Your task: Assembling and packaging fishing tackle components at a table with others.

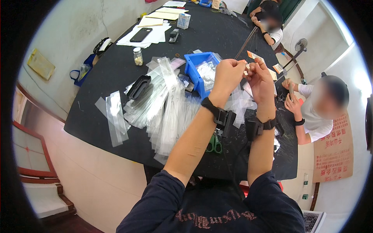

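Observation:
My left hand (228, 74) and my right hand (261, 82) are raised close together over the table, fingertips almost meeting. Both are closed in a pinch around something small with orange and white on it, mostly hidden by the fingers, so I cannot tell its kind. Just behind my left wrist is a blue plastic bin (193, 72) holding clear little bags (207, 73). Left of my forearm, long clear plastic sleeves (167, 112) lie in a wide, loose pile. Green-handled scissors (214, 144) rest between my forearms.
A black open case (138, 87) lies on the sleeves, with a lidded jar (138, 57) beyond. Farther back are papers, a phone (141, 35), a stapler (174, 36) and a small box (183, 21). A co-worker (324, 101) sits at the right edge, another person (270, 25) farther off.

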Available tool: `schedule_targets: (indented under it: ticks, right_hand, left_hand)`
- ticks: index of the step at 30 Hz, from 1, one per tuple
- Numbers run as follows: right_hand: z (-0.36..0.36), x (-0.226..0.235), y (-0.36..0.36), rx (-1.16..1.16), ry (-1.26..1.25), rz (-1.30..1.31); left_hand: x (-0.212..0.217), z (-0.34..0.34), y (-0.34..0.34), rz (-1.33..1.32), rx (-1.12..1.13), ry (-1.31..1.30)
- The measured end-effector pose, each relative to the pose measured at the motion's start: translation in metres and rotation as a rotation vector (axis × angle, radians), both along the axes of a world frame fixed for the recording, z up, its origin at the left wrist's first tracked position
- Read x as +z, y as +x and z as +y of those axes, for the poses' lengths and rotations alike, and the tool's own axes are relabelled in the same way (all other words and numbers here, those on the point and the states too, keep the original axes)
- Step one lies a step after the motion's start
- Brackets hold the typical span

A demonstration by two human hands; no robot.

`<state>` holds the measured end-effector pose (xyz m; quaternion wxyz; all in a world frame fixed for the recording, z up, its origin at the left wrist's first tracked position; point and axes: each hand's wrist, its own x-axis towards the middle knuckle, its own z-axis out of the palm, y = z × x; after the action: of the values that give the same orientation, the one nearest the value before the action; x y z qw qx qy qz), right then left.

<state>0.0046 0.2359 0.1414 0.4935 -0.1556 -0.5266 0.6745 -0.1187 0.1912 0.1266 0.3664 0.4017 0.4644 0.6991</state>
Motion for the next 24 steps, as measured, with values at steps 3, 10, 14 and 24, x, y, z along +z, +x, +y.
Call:
schedule_targets:
  ticks: [3,10,14,24]
  right_hand:
    - [-0.006,0.003,0.005,-0.034,-0.059,-0.062]
    - [-0.005,-0.002,0.006,-0.005,-0.124,-0.193]
    - [-0.001,-0.008,0.010,0.000,-0.161,-0.259]
    - [0.003,-0.005,0.026,-0.050,-0.177,-0.338]
  left_hand:
    - [0.001,-0.001,0.000,0.012,-0.028,-0.054]
    - [0.001,0.000,0.002,-0.042,-0.070,-0.024]
    - [0.005,-0.005,0.003,0.041,0.004,0.083]
    - [-0.016,0.002,-0.004,0.366,0.270,-0.089]
